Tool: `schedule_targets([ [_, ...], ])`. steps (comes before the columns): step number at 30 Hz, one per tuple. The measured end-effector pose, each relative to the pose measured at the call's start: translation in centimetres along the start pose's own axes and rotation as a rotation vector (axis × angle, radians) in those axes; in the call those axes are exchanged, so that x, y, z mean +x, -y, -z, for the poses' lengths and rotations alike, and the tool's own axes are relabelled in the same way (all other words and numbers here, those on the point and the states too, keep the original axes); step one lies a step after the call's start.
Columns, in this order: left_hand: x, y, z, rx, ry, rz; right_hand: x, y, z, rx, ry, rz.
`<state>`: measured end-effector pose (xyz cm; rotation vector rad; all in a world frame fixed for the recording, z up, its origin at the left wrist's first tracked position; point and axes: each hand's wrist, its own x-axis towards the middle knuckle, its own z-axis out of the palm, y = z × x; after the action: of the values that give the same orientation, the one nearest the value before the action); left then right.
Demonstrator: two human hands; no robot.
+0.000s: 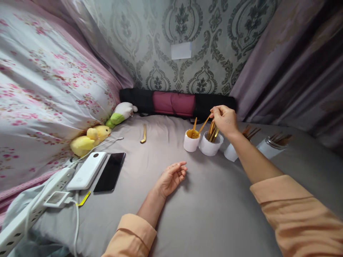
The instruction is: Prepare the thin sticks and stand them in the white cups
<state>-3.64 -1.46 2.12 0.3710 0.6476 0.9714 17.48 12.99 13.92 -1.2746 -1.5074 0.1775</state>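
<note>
My right hand (225, 119) pinches the upper end of a thin golden-brown stick (205, 123), which slants down into a small white cup (191, 144) with other yellow-brown sticks (194, 125) in it. Just below that hand stands a second white container (211, 148) with a clear rim, filled with several golden sticks (212, 132). My left hand (173, 177) rests on the grey sheet in front of the cups, palm turned up, fingers loosely bent and holding nothing. Several thin gold-coloured rods (144, 134) with darker lower ends lie together farther left.
Two more white containers with sticks, one (230, 152) partly behind my right forearm and a tilted jar (270, 148), stand right. At left are a phone (109, 173), a power bank (87, 171), a power strip (34, 210) and plush toys (89, 140). A black-and-maroon roll (174, 103) lies along the wall.
</note>
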Motion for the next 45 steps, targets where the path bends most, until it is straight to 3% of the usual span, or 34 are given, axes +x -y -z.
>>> schedule_targets([
  [21,0.1,0.1,0.3,-0.010,0.015,-0.007,-1.0,-0.7,-2.0,-0.095,0.262,-0.009],
  [35,0.3,0.1,0.5,-0.015,0.020,-0.005,-1.5,-1.2,-2.8,-0.147,0.344,-0.037],
  [45,0.3,0.1,0.3,-0.010,0.018,-0.003,-1.4,-1.3,-3.3,-0.161,0.330,-0.061],
])
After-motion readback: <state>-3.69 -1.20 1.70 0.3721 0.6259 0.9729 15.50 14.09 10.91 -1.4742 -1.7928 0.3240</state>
